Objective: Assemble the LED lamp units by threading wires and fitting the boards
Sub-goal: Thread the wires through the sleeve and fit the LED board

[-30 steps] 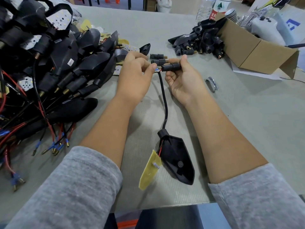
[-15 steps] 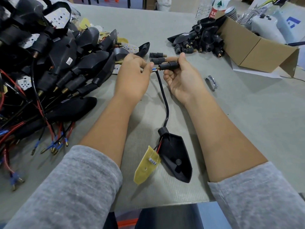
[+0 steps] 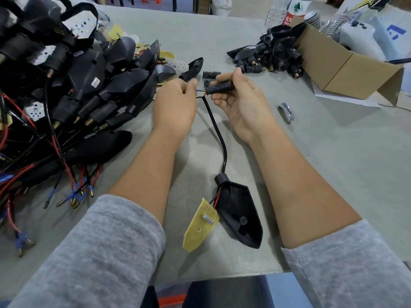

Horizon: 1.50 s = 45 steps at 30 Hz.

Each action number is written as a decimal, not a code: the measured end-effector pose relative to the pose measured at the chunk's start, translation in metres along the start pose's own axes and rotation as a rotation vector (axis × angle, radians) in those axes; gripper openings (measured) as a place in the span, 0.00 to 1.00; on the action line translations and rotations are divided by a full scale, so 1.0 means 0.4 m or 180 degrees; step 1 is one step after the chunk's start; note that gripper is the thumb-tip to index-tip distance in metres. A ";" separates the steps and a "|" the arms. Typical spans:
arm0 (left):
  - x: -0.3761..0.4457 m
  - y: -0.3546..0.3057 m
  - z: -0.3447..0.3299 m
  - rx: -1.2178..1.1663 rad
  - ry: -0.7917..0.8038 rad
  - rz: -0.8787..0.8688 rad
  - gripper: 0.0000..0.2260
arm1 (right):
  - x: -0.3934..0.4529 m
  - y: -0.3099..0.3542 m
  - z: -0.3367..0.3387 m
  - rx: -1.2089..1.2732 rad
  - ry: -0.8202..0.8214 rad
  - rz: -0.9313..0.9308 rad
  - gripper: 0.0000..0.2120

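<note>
Far left on the grey, matte surface (image 3: 333,165): a heap of finished lamp units (image 3: 84,85), glossy black plastic shells of pointed shape, with red and black leads ending in blue-sleeved brass terminals (image 3: 75,196).

Left hand (image 3: 175,107): knuckles up, forearm in a grey knit sleeve; its grip is closed in a pinch on the fine wire ends (image 3: 201,92), blue-sleeved and red, just at the mouth of the stem.

Centre: a black sheathed cable (image 3: 219,134) curves from the hands down to a black, shield-shaped lamp housing (image 3: 239,218) lying on the surface near the person. A yellow, wedge-shaped board (image 3: 199,227) carrying a banded resistor lies against the housing's left edge, joined by red and black leads.

Right hand (image 3: 242,103): palm turned up and inward, grip clamped on a ribbed black rubber stem (image 3: 220,87), held level, open end toward the left hand.

Right: a curved metal clip (image 3: 287,112); further back, loose black stems with brass threads (image 3: 271,58) beside a brown cardboard box (image 3: 347,70).
</note>
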<state>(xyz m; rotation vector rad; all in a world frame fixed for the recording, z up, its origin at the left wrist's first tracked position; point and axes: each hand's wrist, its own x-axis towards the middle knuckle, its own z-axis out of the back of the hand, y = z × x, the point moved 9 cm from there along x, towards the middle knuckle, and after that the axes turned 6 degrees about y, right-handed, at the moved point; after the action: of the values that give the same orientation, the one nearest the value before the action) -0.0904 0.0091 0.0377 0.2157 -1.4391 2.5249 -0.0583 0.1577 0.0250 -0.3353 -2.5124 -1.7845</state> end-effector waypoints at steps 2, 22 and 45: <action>0.001 0.002 0.001 -0.0173 -0.0016 0.0041 0.19 | -0.001 -0.001 0.000 0.0046 -0.0012 -0.0006 0.18; -0.008 -0.028 -0.015 -0.0509 0.0008 -0.0084 0.13 | -0.011 -0.003 -0.026 0.0242 0.0185 -0.0063 0.07; -0.010 -0.029 -0.040 -0.1667 0.0351 -0.0198 0.05 | -0.014 -0.020 0.022 0.0702 -0.0337 -0.0258 0.03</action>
<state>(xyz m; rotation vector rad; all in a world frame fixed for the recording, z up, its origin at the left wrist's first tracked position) -0.0835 0.0279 0.0382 0.0273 -1.9401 1.9857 -0.0535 0.1627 0.0138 -0.3293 -2.8006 -1.5307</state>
